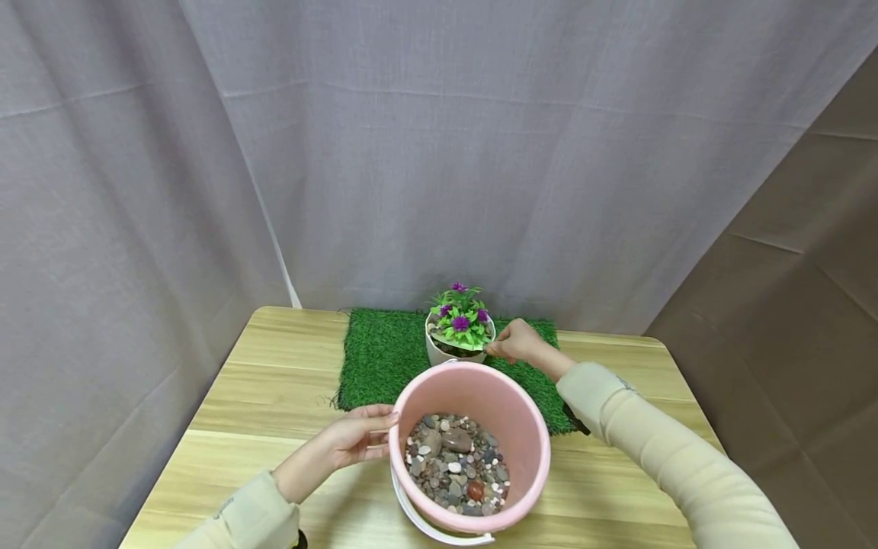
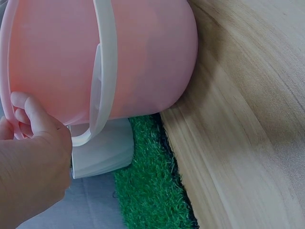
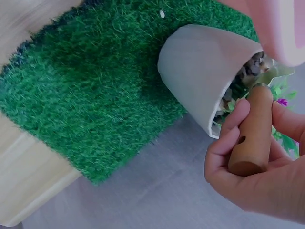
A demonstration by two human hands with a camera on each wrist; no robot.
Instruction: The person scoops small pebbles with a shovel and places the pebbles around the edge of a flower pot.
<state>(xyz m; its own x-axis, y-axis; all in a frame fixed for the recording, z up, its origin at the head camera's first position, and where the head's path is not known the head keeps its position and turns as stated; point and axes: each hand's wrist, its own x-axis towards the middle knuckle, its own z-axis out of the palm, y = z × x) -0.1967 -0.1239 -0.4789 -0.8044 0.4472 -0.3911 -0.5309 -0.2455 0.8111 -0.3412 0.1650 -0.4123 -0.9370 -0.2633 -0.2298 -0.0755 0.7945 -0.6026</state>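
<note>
A pink bucket [image 1: 538,457] with pebbles [image 1: 456,465] in it stands on the table. My left hand [image 1: 357,436] pinches its left rim, fingers on the outer wall, as the left wrist view also shows. Beyond the bucket is a white flowerpot [image 3: 200,67] holding pebbles and a leafy plant with purple flowers [image 1: 460,324]. My right hand [image 1: 516,341] grips the wooden handle [image 3: 255,138] of a small garden trowel at the pot's right side. The trowel's pale green blade [image 1: 461,344] lies over the pot's mouth, partly hidden by leaves and the bucket in the right wrist view.
Under the pot lies a green turf mat [image 1: 384,351] on the wooden table [image 1: 274,381]. The bucket's white handle [image 2: 108,62] hangs down its near side. A small white pebble [image 3: 162,14] lies on the turf. Grey curtains [image 1: 446,152] hang behind the table.
</note>
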